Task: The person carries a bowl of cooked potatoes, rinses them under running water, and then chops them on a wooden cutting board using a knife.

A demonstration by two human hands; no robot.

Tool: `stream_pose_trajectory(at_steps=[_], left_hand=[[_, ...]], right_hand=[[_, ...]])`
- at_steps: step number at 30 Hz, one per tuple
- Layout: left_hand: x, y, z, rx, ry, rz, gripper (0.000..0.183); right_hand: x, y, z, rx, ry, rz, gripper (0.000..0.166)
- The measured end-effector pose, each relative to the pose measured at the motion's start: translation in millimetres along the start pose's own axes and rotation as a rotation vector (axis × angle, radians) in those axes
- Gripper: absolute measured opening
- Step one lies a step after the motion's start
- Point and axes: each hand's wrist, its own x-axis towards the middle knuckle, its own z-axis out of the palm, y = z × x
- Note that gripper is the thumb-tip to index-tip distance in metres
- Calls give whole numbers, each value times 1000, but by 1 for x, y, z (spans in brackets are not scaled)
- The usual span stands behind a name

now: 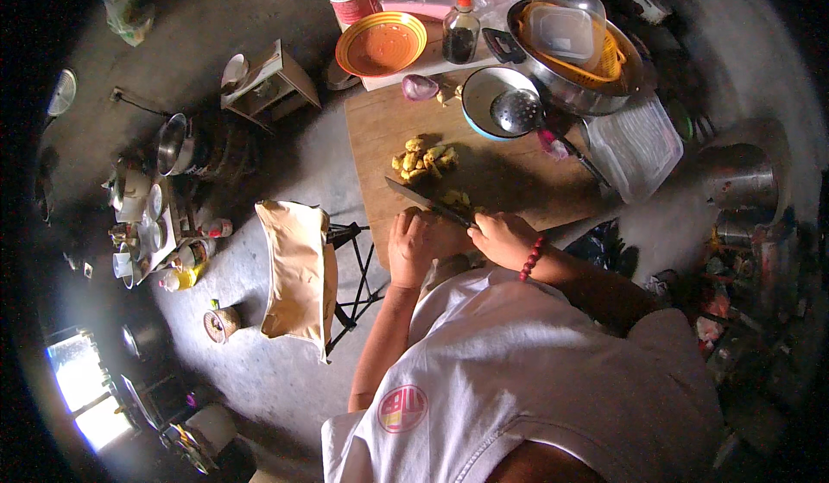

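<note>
In my right hand (505, 238), which wears a red bead bracelet (532, 259), is the handle of a knife (424, 199). Its dark blade points up and left over a wooden table (382, 120). My left hand (410, 243) rests by the table's near edge, left of the knife handle, its fingers curled; whether it holds anything is hidden. Just beyond the blade lies a pile of yellowish root pieces, like ginger (421, 159). Some flat yellow slices (456, 198) lie beside the blade in shadow.
Toward the back stand an orange bowl (382, 44), a glass bottle with a red cap (460, 33), and an enamel bowl (482, 98) with a skimmer (516, 111). A red onion (420, 87) lies near them. At right is a clear plastic container (638, 143); at left, a folding stool (295, 272).
</note>
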Motion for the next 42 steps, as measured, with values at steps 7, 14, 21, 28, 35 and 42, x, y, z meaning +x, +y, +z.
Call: stream_pose_trajectory(at_steps=[7,14,21,28,35,42], left_hand=[[-7,3,1,-19,22,-66,27],[-5,9,-7,-16,16,-68,44],[-3,10,-15,-93,-10,-119,42],[-5,-3,-6,-79,48,-61,26],[-11,-11,2,-106,55,-80,28],[-12,-9,1,-90,76,-110,28]], right_hand=[[-5,3,-2,-23,47,-83,23],[-6,1,-10,-120,75,-229,21],[0,-13,-35,-234,-97,-300,23],[9,-17,-27,-307,-161,-245,29],[23,-12,20,-188,-16,-219,18],[29,-7,23,9,142,-118,22]])
